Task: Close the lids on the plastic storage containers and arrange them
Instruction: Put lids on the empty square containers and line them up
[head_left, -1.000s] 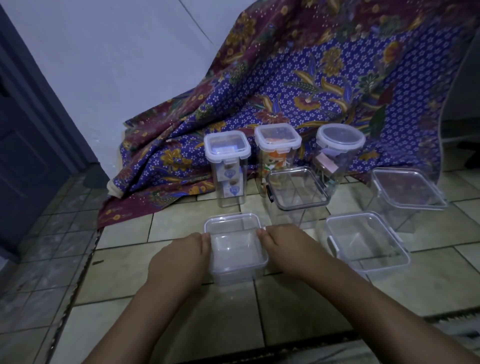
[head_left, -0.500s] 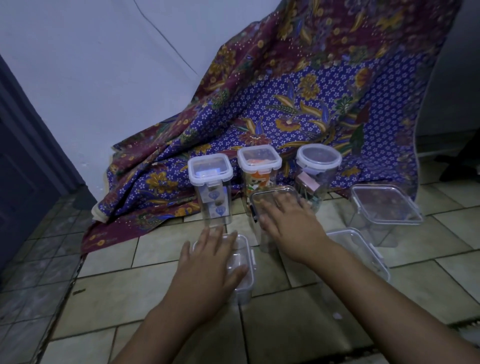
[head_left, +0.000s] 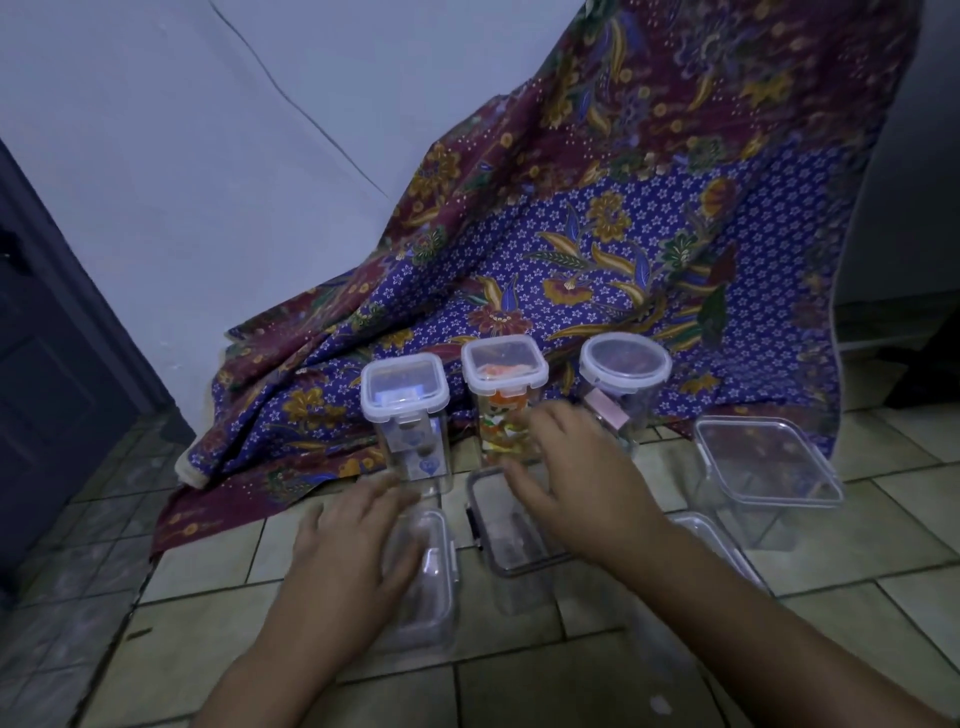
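Note:
Several clear plastic containers stand on the tiled floor. My left hand (head_left: 358, 551) lies flat with fingers spread on the lid of a small square container (head_left: 434, 577). My right hand (head_left: 576, 478) rests, fingers spread, on the dark-rimmed lid of a container (head_left: 511, 551) beside it. A further low container (head_left: 717, 540) peeks out behind my right forearm, mostly hidden. A larger lidded container (head_left: 763, 467) stands at the right. Behind stand three tall closed jars: a square one (head_left: 405, 400), a square one with orange contents (head_left: 504, 374), and a round one (head_left: 623, 369).
A patterned purple and maroon cloth (head_left: 597, 249) hangs down the white wall (head_left: 208, 156) and spreads onto the floor behind the jars. A dark door (head_left: 47, 353) is at the left. Bare tiles (head_left: 545, 686) lie in front of the containers.
My hands left the sides of the small container. The left hand now lies on its lid; the right hand moved over to the dark-rimmed container. The camera tilted upward.

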